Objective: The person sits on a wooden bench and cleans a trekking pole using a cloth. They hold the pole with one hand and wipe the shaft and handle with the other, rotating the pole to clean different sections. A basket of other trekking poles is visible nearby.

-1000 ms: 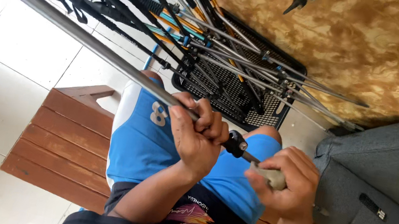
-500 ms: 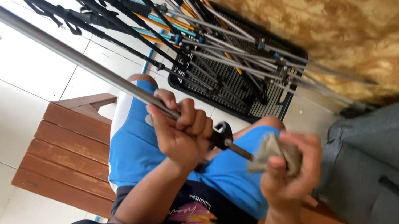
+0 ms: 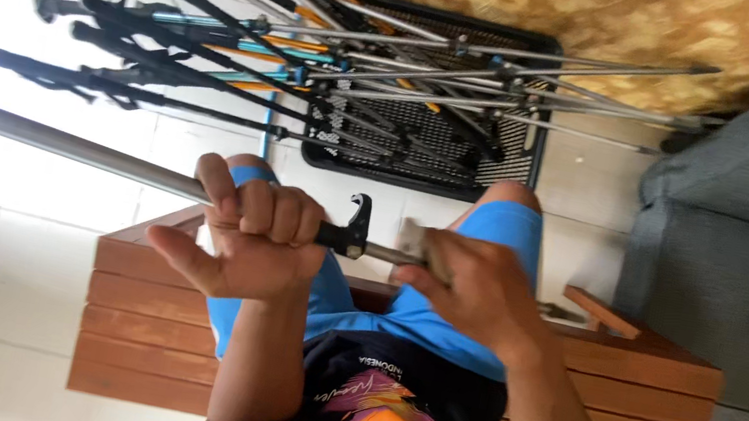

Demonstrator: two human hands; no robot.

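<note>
The trekking pole (image 3: pixel 51 141) runs nine-to-three; left hand (image 3: pixel 254 236) fingers clamp its shaft, right hand (image 3: pixel 474 283) fingers clamp a cloth (image 3: pixel 413 237) on its three-o'clock end.

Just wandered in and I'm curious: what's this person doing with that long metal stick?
A person seated on a wooden bench holds a grey trekking pole across their lap. The left hand grips the shaft beside its black clamp lever, which stands flipped open. The right hand wraps the thinner section. Beyond their knees, more poles lie piled over a black mesh basket.
</note>
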